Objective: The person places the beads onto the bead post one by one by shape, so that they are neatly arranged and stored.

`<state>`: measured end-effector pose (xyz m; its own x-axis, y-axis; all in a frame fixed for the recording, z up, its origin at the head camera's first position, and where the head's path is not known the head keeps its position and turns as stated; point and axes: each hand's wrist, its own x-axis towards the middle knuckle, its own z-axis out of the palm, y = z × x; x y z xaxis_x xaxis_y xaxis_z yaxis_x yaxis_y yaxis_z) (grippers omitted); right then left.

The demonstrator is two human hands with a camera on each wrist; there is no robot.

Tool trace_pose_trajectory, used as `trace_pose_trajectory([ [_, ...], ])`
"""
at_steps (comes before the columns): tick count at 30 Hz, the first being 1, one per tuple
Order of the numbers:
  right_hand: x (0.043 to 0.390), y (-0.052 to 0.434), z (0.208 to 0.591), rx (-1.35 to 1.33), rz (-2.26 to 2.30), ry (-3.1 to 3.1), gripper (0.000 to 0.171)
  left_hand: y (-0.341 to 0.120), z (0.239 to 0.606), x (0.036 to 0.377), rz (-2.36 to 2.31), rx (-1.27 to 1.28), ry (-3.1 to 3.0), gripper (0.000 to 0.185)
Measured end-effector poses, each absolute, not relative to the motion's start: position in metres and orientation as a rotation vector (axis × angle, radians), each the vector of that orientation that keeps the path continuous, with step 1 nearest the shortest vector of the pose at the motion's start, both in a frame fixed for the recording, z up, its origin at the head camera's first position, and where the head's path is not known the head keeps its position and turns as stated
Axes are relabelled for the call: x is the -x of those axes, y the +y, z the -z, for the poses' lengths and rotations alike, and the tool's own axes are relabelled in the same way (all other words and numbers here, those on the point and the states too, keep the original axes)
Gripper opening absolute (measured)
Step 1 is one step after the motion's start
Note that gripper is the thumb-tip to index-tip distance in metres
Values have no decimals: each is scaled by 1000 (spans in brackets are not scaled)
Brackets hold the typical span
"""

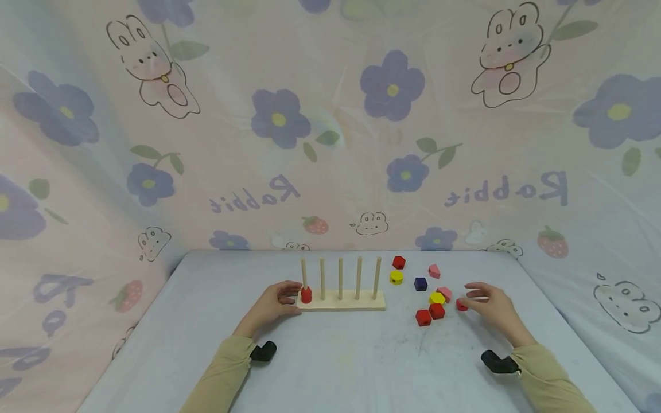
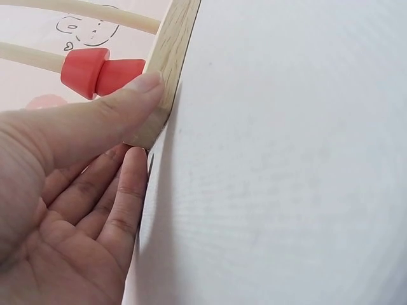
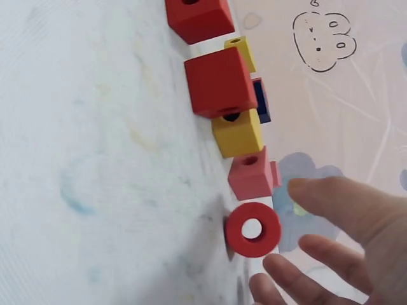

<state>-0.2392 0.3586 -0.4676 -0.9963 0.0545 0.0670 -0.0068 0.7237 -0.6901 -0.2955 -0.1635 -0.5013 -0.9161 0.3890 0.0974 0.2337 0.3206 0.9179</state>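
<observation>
My left hand (image 1: 275,301) holds the left end of a pale wooden peg board (image 1: 348,305), thumb on its front edge and fingers around the corner. Several upright pegs stand in a row on the board. On the leftmost peg sit red tapered beads (image 2: 86,73), stacked against the base. Off to the right, my right hand (image 1: 490,304) hovers at a red round bead (image 3: 235,230), whose hole faces the right wrist camera. Thumb and fingers are spread around that bead, with gaps showing between them and it.
Loose beads lie between board and right hand: red ones (image 1: 423,318), yellow ones (image 1: 396,277), pink ones (image 1: 434,271) and a dark blue cube (image 1: 420,284). A white cloth covers the table (image 1: 341,367); a printed curtain (image 1: 341,160) hangs behind.
</observation>
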Motion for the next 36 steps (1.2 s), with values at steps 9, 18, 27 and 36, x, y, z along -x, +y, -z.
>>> trace_pose_trajectory([
  [9,244,354,478,78,-1057,-2855,48,-163,501,296,-1603,-571,2444,63],
  [18,242,351,479,61,-1070,-2855,37,-164,500,295,-1606,-563,2441,64],
  [27,238,338,450,-48,-1165,-2720,43,-165,501,295,-1611,-573,2455,63],
  [36,238,300,404,-112,-1451,-2576,52,-165,501,296,-1619,-560,2432,63],
])
